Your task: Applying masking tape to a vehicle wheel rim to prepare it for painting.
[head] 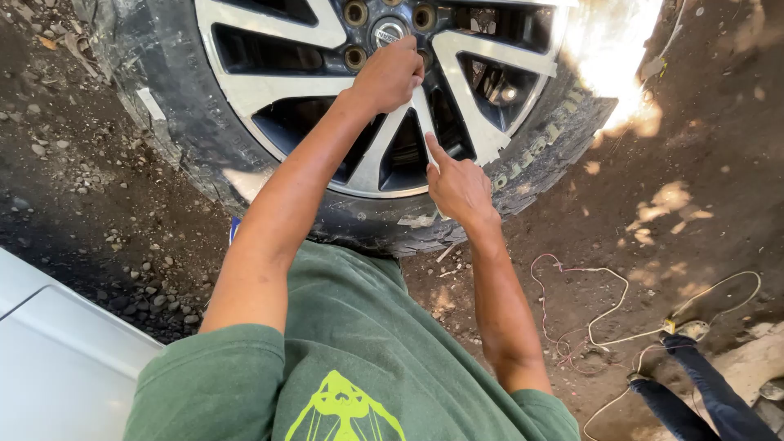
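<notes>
A car wheel with a silver and black alloy rim (269, 86) and a dusty black tyre (163, 90) fills the top of the view. My left hand (388, 73) reaches to the hub beside the centre cap (387, 31), with its fingers curled together over one lug hole. Whatever is under the fingertips is hidden. Two other lug holes (355, 12) show around the cap. My right hand (459, 186) is lower, at the rim's edge. Its index finger is stretched out and touches a silver spoke, the other fingers are loosely bent, and it holds nothing.
The ground is brown dirt with small stones (98, 188). A white car body panel (57, 359) is at the lower left. Thin pale and red cords (588, 278) lie tangled on the right. Another person's legs in blue jeans (702, 392) stand at the lower right. Sun glare (612, 41) whitens the tyre's upper right.
</notes>
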